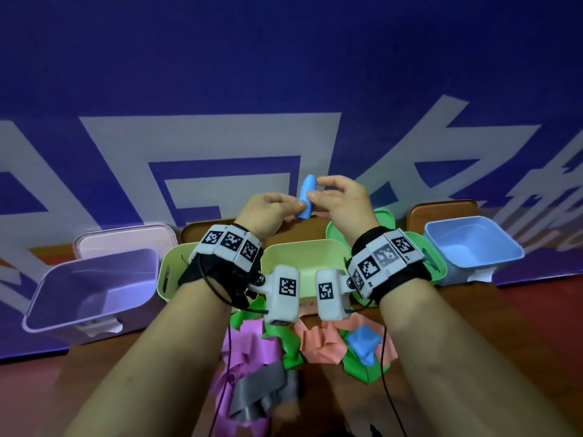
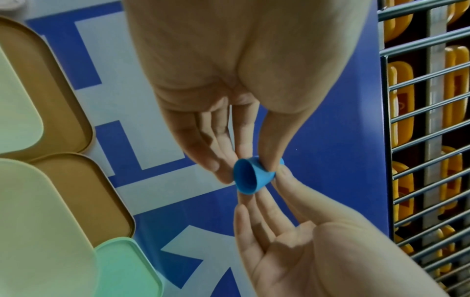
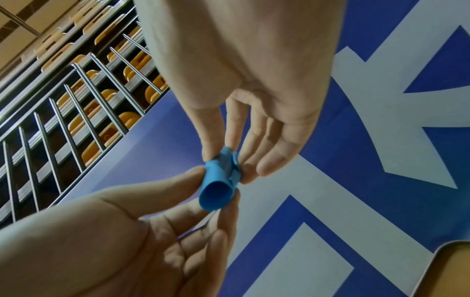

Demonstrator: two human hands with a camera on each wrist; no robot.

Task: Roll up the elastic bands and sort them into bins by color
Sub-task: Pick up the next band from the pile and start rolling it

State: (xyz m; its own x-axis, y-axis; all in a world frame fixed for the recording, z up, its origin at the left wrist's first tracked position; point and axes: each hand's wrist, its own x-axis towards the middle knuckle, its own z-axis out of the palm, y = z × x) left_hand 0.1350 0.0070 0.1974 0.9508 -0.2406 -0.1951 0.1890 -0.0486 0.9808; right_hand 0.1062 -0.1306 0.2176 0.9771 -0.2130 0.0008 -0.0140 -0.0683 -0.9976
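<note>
Blue-white banner [image 1: 284, 74] behind; metal railing [image 2: 427, 120], perhaps orange seats [image 2: 455, 80] beyond.

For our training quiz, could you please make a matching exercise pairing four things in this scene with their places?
Things:
1. blue roll
2. blue bin
3. purple bin
4. grey band

Places:
A. far left of the bin row
B. pinched between both hands
C. far right of the bin row
D. in the pile, nearest the person

Pairs: 1-B, 2-C, 3-A, 4-D

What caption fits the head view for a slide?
Both hands, left hand and right hand, pinch a rolled blue band above colored bins, the blue bin at right.
</note>
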